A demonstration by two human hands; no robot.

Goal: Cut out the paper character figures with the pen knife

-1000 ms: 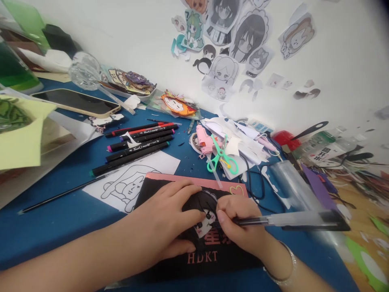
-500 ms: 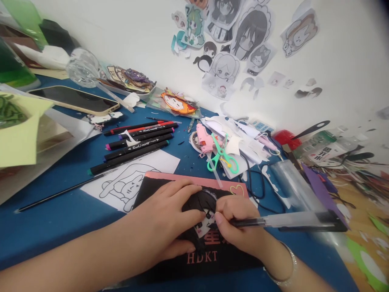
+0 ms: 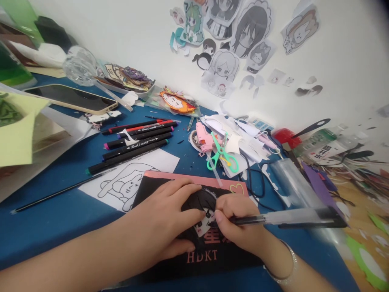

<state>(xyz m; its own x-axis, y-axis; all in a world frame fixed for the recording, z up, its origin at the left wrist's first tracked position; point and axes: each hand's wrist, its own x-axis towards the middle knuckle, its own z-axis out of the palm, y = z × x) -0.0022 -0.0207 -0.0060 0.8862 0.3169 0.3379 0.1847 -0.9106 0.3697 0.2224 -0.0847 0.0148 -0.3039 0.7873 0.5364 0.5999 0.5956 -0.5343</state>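
Note:
My right hand (image 3: pixel 240 213) is closed around a clear-barrelled pen (image 3: pixel 291 218), its tip on the pale face of a small paper cutout (image 3: pixel 201 229). The cutout is a cartoon head with black hair and pink cheek marks. My left hand (image 3: pixel 162 213) lies over its left side with fingers spread, pressing it down and hiding part of it. Both rest on a black notebook or box (image 3: pixel 231 259) with red lettering and a pink top strip.
Several black markers (image 3: pixel 136 148) and a line drawing (image 3: pixel 130 184) lie beyond my left hand. Green scissors (image 3: pixel 221 154), a pink glue gun (image 3: pixel 203 138) and paper scraps (image 3: pixel 243 142) are behind the notebook. A phone (image 3: pixel 73 99) sits far left; a cable (image 3: pixel 251 182) curls at right.
The view has shifted very slightly. The pen leans a little differently, its rear end marginally lower in the picture. My left hand stays put on the cutout.

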